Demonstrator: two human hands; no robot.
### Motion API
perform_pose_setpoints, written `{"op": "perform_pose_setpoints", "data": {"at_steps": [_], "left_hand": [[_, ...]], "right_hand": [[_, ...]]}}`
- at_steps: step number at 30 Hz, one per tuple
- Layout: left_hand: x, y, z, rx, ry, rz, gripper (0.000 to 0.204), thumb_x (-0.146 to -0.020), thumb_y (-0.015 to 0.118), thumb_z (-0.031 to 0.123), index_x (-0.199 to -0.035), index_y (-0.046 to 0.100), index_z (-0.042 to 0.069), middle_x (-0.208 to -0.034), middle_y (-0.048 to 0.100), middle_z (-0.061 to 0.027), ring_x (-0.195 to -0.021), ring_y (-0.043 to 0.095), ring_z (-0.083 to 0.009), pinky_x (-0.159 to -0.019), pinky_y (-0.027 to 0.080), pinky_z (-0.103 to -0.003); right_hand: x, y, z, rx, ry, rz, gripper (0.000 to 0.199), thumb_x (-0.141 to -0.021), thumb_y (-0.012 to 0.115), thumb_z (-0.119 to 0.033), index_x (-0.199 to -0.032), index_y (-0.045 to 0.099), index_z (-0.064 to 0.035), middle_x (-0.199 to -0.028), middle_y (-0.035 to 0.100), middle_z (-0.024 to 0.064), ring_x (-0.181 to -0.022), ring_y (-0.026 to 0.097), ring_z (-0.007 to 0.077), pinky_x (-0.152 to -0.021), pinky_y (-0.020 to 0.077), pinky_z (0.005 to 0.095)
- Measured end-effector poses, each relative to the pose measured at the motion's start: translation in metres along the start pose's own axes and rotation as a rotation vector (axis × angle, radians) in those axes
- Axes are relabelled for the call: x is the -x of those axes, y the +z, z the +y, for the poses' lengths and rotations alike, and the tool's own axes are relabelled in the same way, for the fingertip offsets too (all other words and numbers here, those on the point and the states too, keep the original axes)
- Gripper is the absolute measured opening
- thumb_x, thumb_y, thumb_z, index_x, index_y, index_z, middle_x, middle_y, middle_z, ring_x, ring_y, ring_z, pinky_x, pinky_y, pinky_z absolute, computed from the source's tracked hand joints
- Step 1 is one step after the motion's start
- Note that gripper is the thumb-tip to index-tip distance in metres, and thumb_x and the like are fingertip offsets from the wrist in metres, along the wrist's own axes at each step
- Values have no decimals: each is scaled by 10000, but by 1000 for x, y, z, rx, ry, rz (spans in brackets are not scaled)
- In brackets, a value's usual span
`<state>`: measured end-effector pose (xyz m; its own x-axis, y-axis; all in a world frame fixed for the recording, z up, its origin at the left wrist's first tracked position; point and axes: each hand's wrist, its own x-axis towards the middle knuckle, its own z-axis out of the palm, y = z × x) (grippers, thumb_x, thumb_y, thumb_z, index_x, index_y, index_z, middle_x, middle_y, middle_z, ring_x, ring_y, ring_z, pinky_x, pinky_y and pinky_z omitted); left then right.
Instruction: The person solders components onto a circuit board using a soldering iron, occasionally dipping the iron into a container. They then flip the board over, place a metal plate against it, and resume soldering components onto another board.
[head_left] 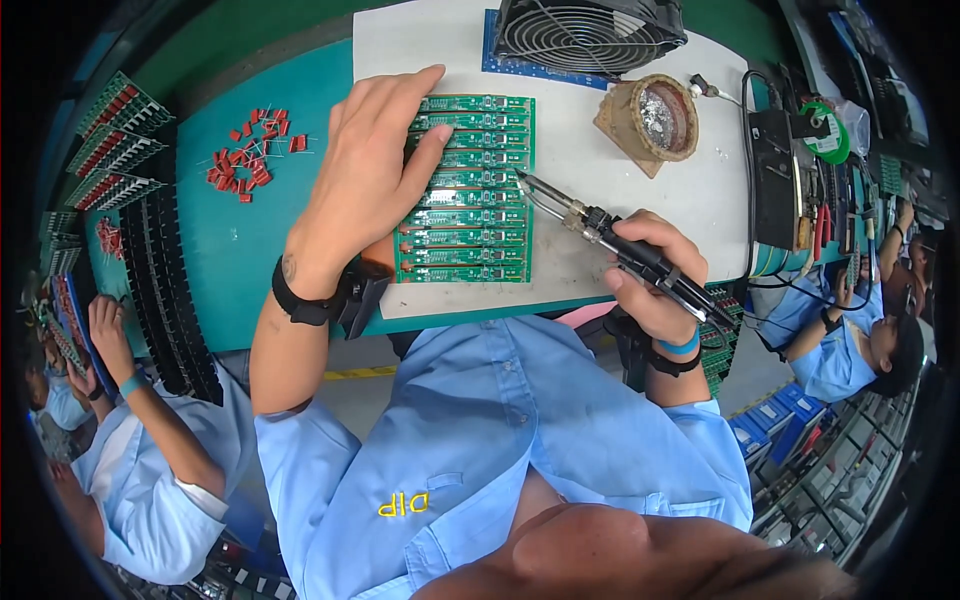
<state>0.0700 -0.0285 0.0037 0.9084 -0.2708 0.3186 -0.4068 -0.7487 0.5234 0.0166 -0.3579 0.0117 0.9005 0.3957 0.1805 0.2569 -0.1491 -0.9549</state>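
Observation:
A green circuit board panel (467, 245), divided into several long narrow strips with small parts on them, lies on the table in front of me. My left hand (370, 150) rests over its upper left part, thumb stretched across the strips and fingers lying along the far left edge. In my right hand (657, 262) is a black-handled soldering iron (597, 223) with two thin metal prongs. The prong tips point left at the panel's right edge, near its middle; whether they touch it I cannot tell. Something brownish shows beneath the panel by my left wrist.
A brown pot (630, 120) with silvery contents stands at the right, behind the iron. A black fan (590, 35) sits at the back. Red components (240, 165) with wire leads lie scattered at left, beside black racks (165, 290). A tool holder (775, 180) stands far right. Co-workers sit both sides.

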Motion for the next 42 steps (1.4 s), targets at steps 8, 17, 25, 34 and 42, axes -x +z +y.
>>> {"op": "perform_pose_setpoints", "data": {"at_steps": [8,17,25,34,42], "left_hand": [[-2,1,1,-3,11,-7,482,-965,700,138,-1418,590,16,-1260,672,-163,-1224,588,-339,-1039,423,-454],[-2,2,2,-10,14,-8,483,-959,704,134,-1413,592,14,-1262,673,-162,-1216,592,-339,-1041,420,-453],[-2,3,2,-13,14,-4,483,-956,707,133,-1411,594,16,-1266,673,-163,-1218,591,-340,-1042,419,-454],[-3,3,3,-16,6,-11,488,-961,706,139,-1419,590,20,-1252,673,-158,-1221,588,-341,-1045,416,-454],[-3,0,4,-17,13,-10,478,-962,708,133,-1411,592,15,-1260,675,-159,-1230,592,-336,-1049,419,-446]], "right_hand": [[-6,1,4,2,23,-34,419,-817,786,-16,-1210,662,56,-940,669,121,-830,638,174,-748,494,293],[-11,-2,5,13,21,-67,425,-812,791,-21,-1212,665,50,-938,673,120,-820,643,177,-746,496,291],[-14,-3,2,46,9,-88,423,-805,798,-25,-1203,668,42,-902,668,112,-792,629,185,-715,479,299],[-11,-4,-1,89,-25,-56,423,-800,803,-25,-1196,666,38,-892,659,110,-781,615,182,-708,471,299],[23,-12,14,99,-7,435,496,-854,787,-66,-1305,608,33,-1005,659,104,-855,617,169,-768,476,297]]}}
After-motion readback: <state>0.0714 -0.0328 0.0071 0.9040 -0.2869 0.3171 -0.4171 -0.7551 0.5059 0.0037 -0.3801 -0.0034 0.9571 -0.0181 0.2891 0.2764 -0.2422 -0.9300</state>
